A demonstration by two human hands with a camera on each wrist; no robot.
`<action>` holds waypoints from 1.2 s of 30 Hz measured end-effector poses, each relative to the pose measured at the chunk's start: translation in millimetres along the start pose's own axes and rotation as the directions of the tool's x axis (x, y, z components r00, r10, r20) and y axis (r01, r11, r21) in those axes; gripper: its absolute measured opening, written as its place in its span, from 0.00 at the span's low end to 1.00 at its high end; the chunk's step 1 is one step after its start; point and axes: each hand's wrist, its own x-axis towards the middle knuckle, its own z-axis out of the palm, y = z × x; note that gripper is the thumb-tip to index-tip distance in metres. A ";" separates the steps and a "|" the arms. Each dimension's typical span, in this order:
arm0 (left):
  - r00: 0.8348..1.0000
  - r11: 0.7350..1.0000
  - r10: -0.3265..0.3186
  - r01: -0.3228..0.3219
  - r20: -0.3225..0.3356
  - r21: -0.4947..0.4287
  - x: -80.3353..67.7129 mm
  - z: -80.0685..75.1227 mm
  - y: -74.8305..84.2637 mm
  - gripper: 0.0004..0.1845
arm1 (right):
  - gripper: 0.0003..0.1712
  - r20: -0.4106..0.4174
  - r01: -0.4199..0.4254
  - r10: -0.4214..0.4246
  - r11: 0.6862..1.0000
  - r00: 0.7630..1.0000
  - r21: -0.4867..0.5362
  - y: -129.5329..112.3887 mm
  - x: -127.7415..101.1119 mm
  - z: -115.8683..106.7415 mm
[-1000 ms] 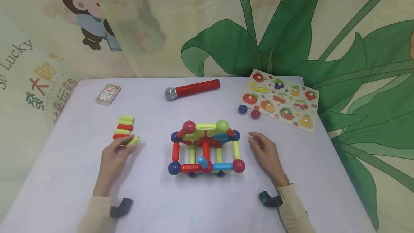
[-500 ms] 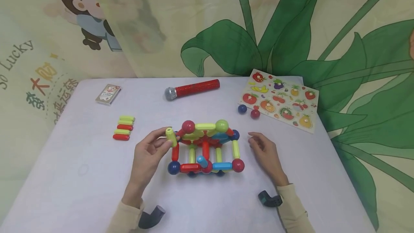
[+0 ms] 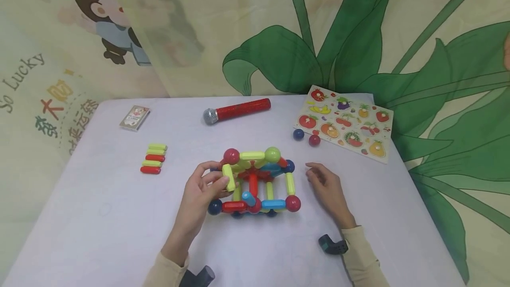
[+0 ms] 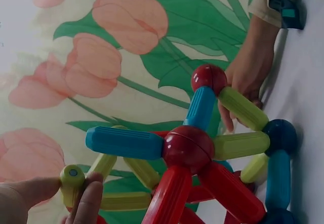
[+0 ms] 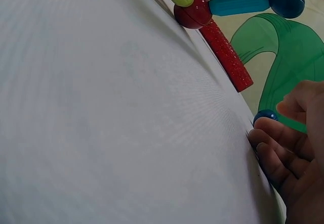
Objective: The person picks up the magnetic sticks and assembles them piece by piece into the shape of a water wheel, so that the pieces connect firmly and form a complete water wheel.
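Mid-tabletop: left hand (image 3: pixel 201 191) pinching a yellow-green stick (image 3: pixel 229 177) against the rod-and-ball frame (image 3: pixel 255 183).

From the head view, its fingers are curled round the stick at the frame's left end, just under a red ball (image 3: pixel 231 156). Right hand (image 3: pixel 327 191) rests on the tabletop (image 3: pixel 99 216) just right of the frame, fingers loosely bent, holding nothing. Spare sticks (image 3: pixel 153 158) lie near the left edge, a toy microphone (image 3: pixel 237 110) near the far edge, a fruit puzzle board (image 3: pixel 345 122) at the far right corner with two loose balls (image 3: pixel 306 137) beside it. Left wrist view: fingertips (image 4: pixel 86 204) clamp the stick's end (image 4: pixel 72 181), frame hub (image 4: pixel 188 147) close by. Right wrist view: fingers (image 5: pixel 286 148) relaxed and slightly apart on the cloth, a blue ball (image 5: pixel 265 116) behind them.
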 end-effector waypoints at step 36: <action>0.854 0.977 0.000 0.110 -0.520 0.181 12.3 -162.0 -66.5 0.11 | 0.19 -0.174 -0.013 -0.007 0.994 0.985 -0.112 -1.8 30.1 0.1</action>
